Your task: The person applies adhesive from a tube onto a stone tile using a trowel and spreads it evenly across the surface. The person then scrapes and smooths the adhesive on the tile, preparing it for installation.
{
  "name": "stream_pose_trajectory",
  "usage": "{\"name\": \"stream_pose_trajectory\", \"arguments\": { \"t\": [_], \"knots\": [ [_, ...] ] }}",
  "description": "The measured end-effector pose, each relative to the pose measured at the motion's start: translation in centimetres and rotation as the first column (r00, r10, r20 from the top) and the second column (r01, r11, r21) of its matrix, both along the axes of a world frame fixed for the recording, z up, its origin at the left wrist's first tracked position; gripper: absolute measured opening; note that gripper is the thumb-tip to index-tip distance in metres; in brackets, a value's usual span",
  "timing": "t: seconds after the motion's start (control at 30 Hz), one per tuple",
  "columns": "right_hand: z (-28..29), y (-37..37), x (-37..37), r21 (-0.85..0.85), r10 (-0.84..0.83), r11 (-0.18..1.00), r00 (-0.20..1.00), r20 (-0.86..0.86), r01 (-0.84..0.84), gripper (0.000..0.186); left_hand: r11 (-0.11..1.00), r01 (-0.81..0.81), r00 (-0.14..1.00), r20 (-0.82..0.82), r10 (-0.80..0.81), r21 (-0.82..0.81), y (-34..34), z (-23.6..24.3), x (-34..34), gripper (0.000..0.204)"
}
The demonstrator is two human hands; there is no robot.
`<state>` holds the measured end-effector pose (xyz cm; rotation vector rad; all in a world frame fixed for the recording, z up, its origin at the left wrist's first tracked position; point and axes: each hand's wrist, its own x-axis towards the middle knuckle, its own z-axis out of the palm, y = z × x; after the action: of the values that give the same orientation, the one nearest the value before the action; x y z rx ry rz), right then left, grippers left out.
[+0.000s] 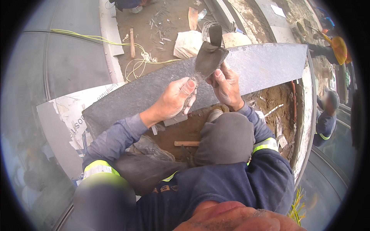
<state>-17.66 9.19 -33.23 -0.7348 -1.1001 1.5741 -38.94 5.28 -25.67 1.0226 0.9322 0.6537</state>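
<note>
A long grey stone slab point(266, 61) lies across in front of me, and both my hands are above it. My right hand point(227, 86) grips the lower edge of a dark, flat, slightly curved blade-like piece point(211, 58), thumb toward me. Its exact kind cannot be made out; a second dark flap point(216, 35) shows at its far end. Close by on the left, my left hand point(173, 99) is closed, thumb up, around a small rough grey lump point(193, 81), mostly hidden by the fingers. Below the slab, between my legs, lies a hammer with a wooden handle point(187, 143).
A yellow-green cord point(137, 63) loops at the slab's far left. Beyond the slab are a white sack point(187, 44), coiled cable point(211, 27) and scattered scraps. A printed sheet point(73, 115) lies under its left end. A co-worker point(327, 115) is at the right.
</note>
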Motion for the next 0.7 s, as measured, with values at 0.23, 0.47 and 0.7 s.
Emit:
{"name": "stream_pose_trajectory", "arguments": {
  "t": [0.23,0.47,0.7],
  "knots": [
    [-1.0,-2.0,1.5,0.017,0.112,0.993,0.991,0.071,-0.113,0.060,0.976,-0.205,0.978,0.021,0.207,-0.073,2.9,0.9,-0.8,0.058],
    [0.4,3.3,3.4,-0.304,0.053,0.896,0.758,-0.650,-0.323,0.044,0.992,0.109,0.993,0.054,-0.106,-0.056,0.9,0.3,0.4,0.064],
    [0.4,0.9,0.8,-0.219,0.227,0.880,0.778,-0.586,-0.422,0.058,0.997,0.077,0.997,0.027,-0.077,-0.018,1.6,1.4,1.3,0.057]
  ]
}}
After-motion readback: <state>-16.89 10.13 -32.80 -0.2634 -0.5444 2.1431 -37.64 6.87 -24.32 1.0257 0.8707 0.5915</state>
